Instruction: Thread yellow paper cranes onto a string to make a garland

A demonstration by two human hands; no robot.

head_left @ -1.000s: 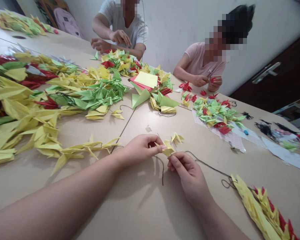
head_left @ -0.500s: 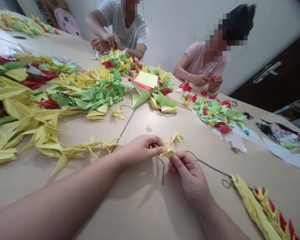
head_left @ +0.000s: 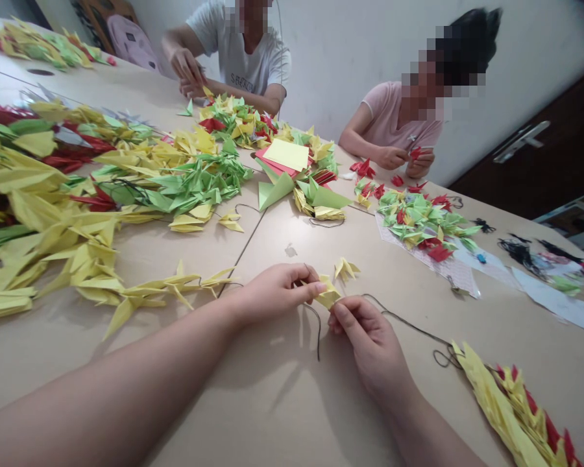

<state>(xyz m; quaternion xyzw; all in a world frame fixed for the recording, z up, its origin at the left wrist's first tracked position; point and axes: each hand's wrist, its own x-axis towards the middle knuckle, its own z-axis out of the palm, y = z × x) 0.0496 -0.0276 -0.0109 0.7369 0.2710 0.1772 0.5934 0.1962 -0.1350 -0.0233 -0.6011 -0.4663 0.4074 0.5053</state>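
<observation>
Between my two hands is a yellow folded paper crane point(head_left: 329, 296), low over the table. My left hand point(head_left: 292, 285) pinches its left side between thumb and fingers. At its right edge, the thumb and fingertips of my right hand point(head_left: 363, 324) are pressed together; whether they grip paper, cord or a needle is hidden. A dark cord point(head_left: 409, 322) runs from behind my right hand to a strung bundle of yellow and red cranes point(head_left: 511, 408) at the lower right. One cord end point(head_left: 318, 331) hangs below my left hand. Just beyond lies another yellow crane point(head_left: 345, 268).
Heaps of strung yellow cranes point(head_left: 48, 201) and green cranes point(head_left: 194, 181) cover the left. Square paper sheets point(head_left: 287, 154) are stacked at the middle back. A mixed pile point(head_left: 418, 217) and black cords point(head_left: 518, 253) lie right. Two people point(head_left: 253, 71) sit opposite, working with their hands.
My hands stay in nearly the same place, with the yellow crane slightly shifted between them. Across the table, the left person's hands have lifted and moved left.
</observation>
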